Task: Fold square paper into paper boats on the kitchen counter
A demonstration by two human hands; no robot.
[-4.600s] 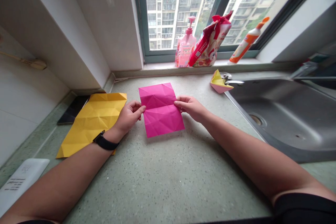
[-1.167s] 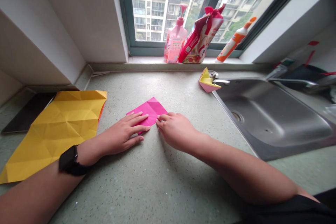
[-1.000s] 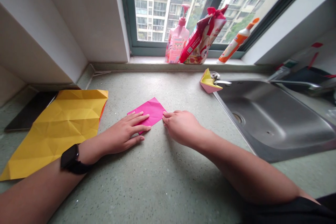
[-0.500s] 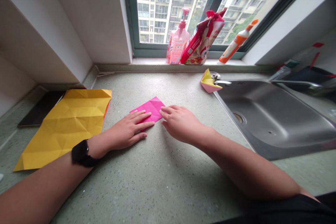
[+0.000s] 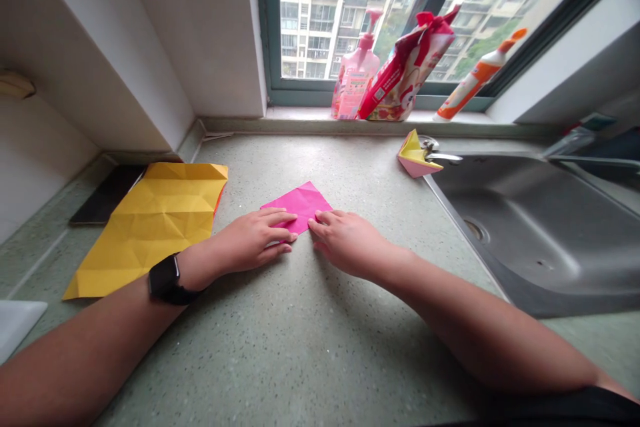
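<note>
A folded piece of bright pink paper (image 5: pixel 306 199) lies flat on the speckled green counter (image 5: pixel 270 340). My left hand (image 5: pixel 257 237) rests on its left part, fingers stretched out and slightly apart, covering the near left edge. At its right corner, the bent fingertips of my right hand (image 5: pixel 345 237) touch the near edge; whether they pinch the paper cannot be made out. Left of my hands lies a large creased sheet of yellow paper (image 5: pixel 165 213), with an orange-red edge showing along its right side.
A dark flat slab (image 5: pixel 103 197) lies partly under the yellow sheet. A yellow and pink folded paper shape (image 5: pixel 417 157) stands by the steel sink (image 5: pixel 545 213). A pump bottle (image 5: pixel 355 77), a red bag (image 5: pixel 407 70) and an orange-and-white bottle (image 5: pixel 473 83) line the sill.
The view has shifted, so everything appears further right. My right fingers have slid from the pink paper's right corner to its near edge; my left hand has drawn slightly back.
</note>
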